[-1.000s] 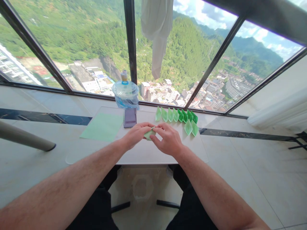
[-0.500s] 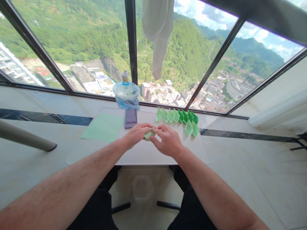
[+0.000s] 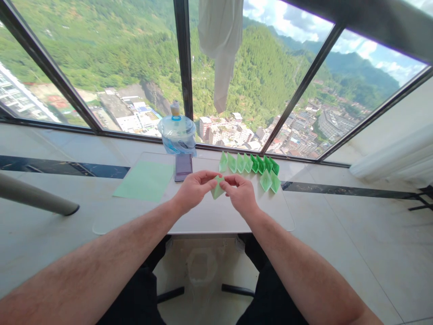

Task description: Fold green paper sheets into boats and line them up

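Between my two hands is a small light-green folded paper piece (image 3: 217, 190), its lower corner pointing toward me. My left hand (image 3: 195, 188) pinches its left side between thumb and fingers. The right side is gripped by my right hand (image 3: 239, 192), also with thumb and fingers. Fingers cover the piece's upper part. Beyond my right hand stand several folded green paper boats (image 3: 240, 163) in a row, some light and some darker green. Two more light-green boats (image 3: 269, 181) sit just in front of the row's right end.
Flat light-green paper sheets (image 3: 145, 181) lie on the left of the white table (image 3: 203, 221). A phone (image 3: 183, 167) rests beside them. Behind the table stands a large clear water jug (image 3: 176, 133) by the window. A grey pole (image 3: 37, 194) juts in from the left.
The folded paper has turned in my hands, from mostly covered and slanted to a diamond shape with its corner down. Both hands have shifted slightly, thumbs now meeting at its top.
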{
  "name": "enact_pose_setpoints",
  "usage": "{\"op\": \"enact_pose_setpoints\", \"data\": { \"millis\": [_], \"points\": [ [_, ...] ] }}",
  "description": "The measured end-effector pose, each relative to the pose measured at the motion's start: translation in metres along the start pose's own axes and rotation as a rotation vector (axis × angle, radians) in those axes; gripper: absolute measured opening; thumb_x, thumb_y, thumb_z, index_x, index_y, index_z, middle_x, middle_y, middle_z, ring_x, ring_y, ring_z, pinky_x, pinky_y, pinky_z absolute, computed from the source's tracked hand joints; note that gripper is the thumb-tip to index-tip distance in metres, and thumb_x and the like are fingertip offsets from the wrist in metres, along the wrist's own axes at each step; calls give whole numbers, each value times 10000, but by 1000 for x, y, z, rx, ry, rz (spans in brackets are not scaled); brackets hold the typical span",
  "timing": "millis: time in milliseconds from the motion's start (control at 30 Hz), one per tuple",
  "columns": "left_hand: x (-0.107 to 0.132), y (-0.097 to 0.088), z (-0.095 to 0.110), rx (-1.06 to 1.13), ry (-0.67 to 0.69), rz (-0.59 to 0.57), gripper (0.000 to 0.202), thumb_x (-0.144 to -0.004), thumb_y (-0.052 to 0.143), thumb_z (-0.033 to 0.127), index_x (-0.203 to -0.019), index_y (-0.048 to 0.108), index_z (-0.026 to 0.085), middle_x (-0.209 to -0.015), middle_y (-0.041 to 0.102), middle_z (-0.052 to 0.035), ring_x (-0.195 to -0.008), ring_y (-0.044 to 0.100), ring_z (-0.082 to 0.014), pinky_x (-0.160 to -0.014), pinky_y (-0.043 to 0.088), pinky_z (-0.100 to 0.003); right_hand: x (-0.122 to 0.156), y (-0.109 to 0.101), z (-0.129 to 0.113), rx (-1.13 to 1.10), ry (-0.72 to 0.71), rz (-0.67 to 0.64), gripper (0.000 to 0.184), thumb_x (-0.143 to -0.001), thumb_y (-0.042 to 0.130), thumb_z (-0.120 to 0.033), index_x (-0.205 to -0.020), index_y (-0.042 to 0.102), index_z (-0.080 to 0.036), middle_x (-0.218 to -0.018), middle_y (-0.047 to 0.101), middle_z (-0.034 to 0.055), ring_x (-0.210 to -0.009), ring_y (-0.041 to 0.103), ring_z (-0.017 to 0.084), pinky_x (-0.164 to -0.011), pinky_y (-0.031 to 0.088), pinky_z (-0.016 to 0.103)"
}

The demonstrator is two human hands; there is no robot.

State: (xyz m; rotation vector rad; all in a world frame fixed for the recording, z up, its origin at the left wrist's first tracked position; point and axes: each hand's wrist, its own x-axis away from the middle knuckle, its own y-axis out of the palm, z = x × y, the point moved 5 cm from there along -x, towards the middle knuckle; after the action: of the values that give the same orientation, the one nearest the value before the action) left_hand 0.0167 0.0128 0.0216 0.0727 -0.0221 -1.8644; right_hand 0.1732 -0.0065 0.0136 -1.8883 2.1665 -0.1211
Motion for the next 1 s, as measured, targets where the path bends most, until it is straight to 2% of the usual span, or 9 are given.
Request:
{"op": "enact_pose_setpoints", "data": {
  "millis": [133,367,533,633,800,1000],
  "points": [
    [2,-3,6,-52,12,66,412,-715,790,476,-968,777,150,-1010,775,-99,-992,690,-272,-934,517,-388,2,1,-3,-29,-19,0,204,-751,727,-367,-861,748,-197,-814,743,29,-760,673,183,-686,561,306],
    [2,-3,3,-23,20,85,435,-678,821,489,-956,768,159,-1014,774,-103,-1002,699,-276,-936,533,-397,7,-1,-12,20,-71,56,166,-760,727,-355,-826,736,-203,-803,733,28,-727,666,172,-662,566,289],
    [0,-2,0,62,8,101,491,-615,858,503,-943,759,152,-1087,757,-118,-1019,696,-286,-925,545,-413,13,-1,-23,91,-194,143,155,-796,707,-358,-850,727,-215,-860,717,37,-798,664,173,-692,591,294],
    [0,-3,1,41,9,104,471,-639,848,493,-949,771,147,-1074,759,-119,-996,692,-283,-905,543,-408,12,-1,-24,70,-228,110,168,-807,698,-374,-858,727,-216,-897,713,42,-853,664,180,-683,589,285],
    [0,-4,-2,43,-35,36,445,-685,825,458,-985,766,135,-947,770,-107,-883,690,-246,-839,538,-381,0,-13,-11,38,-122,93,201,-826,663,-380,-894,750,-212,-853,713,37,-708,626,150,-639,544,285],
    [2,1,-7,69,-105,-91,412,-653,845,457,-882,676,160,-758,736,-45,-676,642,-170,-634,485,-293,-7,-15,-12,87,-146,-102,161,-769,717,-365,-798,762,-214,-720,680,3,-637,566,131,-599,470,263]
  ]
}}
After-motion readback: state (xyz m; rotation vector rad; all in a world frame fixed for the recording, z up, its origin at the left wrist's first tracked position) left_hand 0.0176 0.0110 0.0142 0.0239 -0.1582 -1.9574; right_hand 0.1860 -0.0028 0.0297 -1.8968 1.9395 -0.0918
